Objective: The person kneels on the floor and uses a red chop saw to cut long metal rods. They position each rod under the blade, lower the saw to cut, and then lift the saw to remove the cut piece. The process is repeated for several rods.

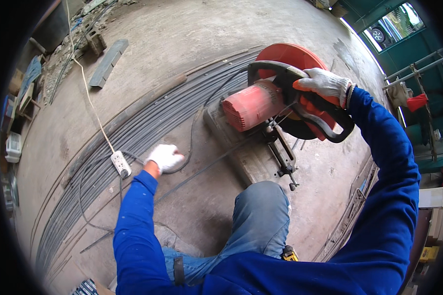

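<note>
My right hand (321, 89), in a grey-white glove with orange, is closed around the black handle (337, 132) of a red chop saw (240, 109). The saw stands on a metal base (243, 162) with a vise, and a long steel bar (214, 156) runs into it. My left hand (164, 158), in a white glove, hangs blurred over a dark cable, left of that bar; I cannot tell whether it holds anything. A white power strip (120, 164) lies to its left on a bundle of long bars (98, 155).
My bent knee (261, 206) is beside the saw base. A grey metal piece (108, 62) and rubble (74, 44) lie upper left. More scrap bars (347, 211) lie at right, near scaffold pipes (416, 69) along a green wall (398, 54).
</note>
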{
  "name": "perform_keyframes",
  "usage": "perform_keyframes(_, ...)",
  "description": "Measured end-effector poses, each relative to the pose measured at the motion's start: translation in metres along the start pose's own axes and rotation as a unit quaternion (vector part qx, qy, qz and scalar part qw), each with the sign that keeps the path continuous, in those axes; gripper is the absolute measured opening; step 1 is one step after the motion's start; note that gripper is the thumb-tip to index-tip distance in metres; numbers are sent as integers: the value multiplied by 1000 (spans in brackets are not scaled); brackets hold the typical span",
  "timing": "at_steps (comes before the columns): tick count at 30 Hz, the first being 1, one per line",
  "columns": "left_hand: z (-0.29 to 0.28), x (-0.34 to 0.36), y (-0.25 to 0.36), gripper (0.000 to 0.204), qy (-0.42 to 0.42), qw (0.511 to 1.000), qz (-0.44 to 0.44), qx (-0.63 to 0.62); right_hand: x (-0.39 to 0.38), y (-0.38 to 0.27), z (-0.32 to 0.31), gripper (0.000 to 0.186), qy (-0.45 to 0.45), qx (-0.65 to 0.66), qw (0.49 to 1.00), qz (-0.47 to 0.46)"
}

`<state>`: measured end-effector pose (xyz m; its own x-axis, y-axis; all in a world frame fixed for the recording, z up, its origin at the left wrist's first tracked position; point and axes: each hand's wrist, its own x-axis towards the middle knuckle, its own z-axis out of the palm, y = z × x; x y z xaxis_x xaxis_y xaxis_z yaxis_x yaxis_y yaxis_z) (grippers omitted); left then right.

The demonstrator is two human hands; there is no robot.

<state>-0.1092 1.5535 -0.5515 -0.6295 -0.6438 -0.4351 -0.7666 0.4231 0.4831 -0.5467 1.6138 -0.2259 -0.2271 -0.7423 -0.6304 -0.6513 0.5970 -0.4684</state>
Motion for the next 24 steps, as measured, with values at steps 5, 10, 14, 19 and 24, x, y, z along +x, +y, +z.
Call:
perform_keyframes(5, 47, 10, 63, 51, -10, 998, 2, -58, 1, 1, 1, 34, 0, 7, 1000, 12)
perform_keyframes(10, 45, 12, 58, 53, -55, 998, 13, -23, 0, 3, 0, 34, -13, 17, 1000, 13)
perform_keyframes(14, 40, 7, 57, 56, -85, 996, 11, -19, 0, 3, 1, 34, -5, -2, 1000, 5)
perform_keyframes(19, 50, 2, 64, 58, -106, 994, 15, -7, 7, 15, -1, 32, -15, 25, 999, -20)
perform_keyframes(24, 49, -5, 62, 52, 54, 998, 28, -15, 9, 24, 2, 28, -28, 56, 993, -98)
